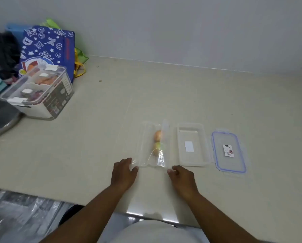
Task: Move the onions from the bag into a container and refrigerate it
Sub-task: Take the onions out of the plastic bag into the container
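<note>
Hands on bag, container open beside it

Bag (151, 146) lies flat on the counter (94, 137), two onions (157, 140) inside. Left hand (124, 172) and right hand (181, 176) each pinch a near corner of the bag. Container (193, 144) sits empty just right of the bag, lid (229, 151) beside it. Far left: lidded box (40, 92), blue tote (48, 48) behind it, well apart. Nothing between bag and container.

Pale orange onions (158, 139) in clear bag (146, 146), blue-rimmed clear lid (229, 152), star-patterned blue tote (47, 44).
</note>
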A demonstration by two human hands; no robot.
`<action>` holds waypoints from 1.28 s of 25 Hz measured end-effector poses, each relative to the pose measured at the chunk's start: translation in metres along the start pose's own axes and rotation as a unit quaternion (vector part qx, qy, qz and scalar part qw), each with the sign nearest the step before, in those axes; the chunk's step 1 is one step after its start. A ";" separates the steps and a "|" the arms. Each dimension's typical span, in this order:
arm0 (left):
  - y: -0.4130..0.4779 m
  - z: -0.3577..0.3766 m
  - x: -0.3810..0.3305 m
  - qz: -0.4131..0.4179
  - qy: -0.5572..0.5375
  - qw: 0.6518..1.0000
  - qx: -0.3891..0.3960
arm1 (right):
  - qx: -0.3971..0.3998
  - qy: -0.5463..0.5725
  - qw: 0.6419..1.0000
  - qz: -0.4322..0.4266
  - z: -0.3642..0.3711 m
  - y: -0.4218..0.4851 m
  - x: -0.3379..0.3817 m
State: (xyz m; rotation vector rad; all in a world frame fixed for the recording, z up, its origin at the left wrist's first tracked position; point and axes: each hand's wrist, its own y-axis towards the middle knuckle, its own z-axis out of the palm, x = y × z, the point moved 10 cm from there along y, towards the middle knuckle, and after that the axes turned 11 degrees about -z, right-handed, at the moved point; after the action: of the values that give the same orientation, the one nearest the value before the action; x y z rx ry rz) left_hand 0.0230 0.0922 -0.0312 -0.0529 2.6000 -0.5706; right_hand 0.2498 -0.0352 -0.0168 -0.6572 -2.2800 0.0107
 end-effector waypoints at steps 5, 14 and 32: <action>0.006 0.004 0.001 -0.105 -0.216 0.968 0.079 | 0.066 0.141 0.982 0.109 0.031 0.030 0.014; -0.001 0.026 -0.002 -0.177 -0.326 0.912 0.176 | 0.115 0.177 0.971 0.109 0.035 -0.032 -0.037; -0.064 0.026 -0.083 -0.008 -0.312 0.908 0.279 | 0.030 0.287 0.956 0.048 -0.019 -0.009 0.033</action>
State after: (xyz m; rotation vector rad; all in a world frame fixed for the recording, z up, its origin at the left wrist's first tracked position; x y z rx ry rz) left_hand 0.1046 0.0347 0.0110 -0.0566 1.7514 -1.0793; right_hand 0.2389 -0.0315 0.0207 -0.6386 -1.6820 -0.0578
